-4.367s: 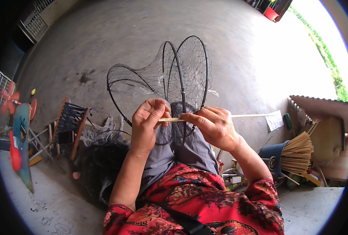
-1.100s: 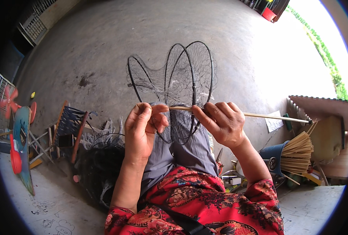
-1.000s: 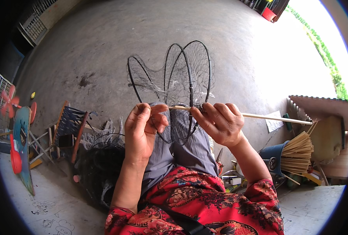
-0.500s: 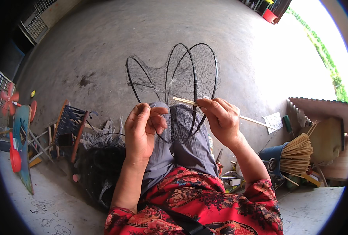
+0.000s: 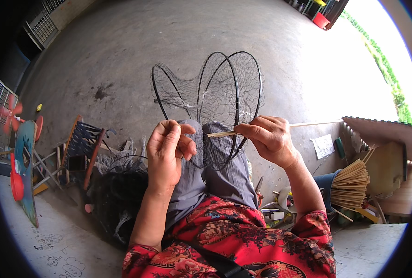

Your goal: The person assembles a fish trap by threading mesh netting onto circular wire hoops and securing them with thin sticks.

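A collapsible net trap (image 5: 215,81) of fine dark mesh stretched on black hoops stands over my knees. My right hand (image 5: 273,141) is closed on a thin bamboo stick (image 5: 314,123), beside the right-hand hoops. The stick's blunt pale tip reaches left past my fingers, in front of the mesh; its long end points out to the right. My left hand (image 5: 166,150) is raised left of the net's lower part, thumb and forefinger pressed together and the other fingers curled. Anything between them is too fine to make out.
At the right stands a blue bucket (image 5: 325,181) packed with bamboo sticks (image 5: 351,185). Dark netting (image 5: 118,199) is heaped at my left, near a small folding chair (image 5: 81,148) and a red-bladed fan (image 5: 11,113). Scissors (image 5: 259,189) and small items lie by my right leg.
The stick has swung, its long end now higher and farther right. My right hand has shifted slightly right, and the hoops lean a little that way. My left hand has barely moved.
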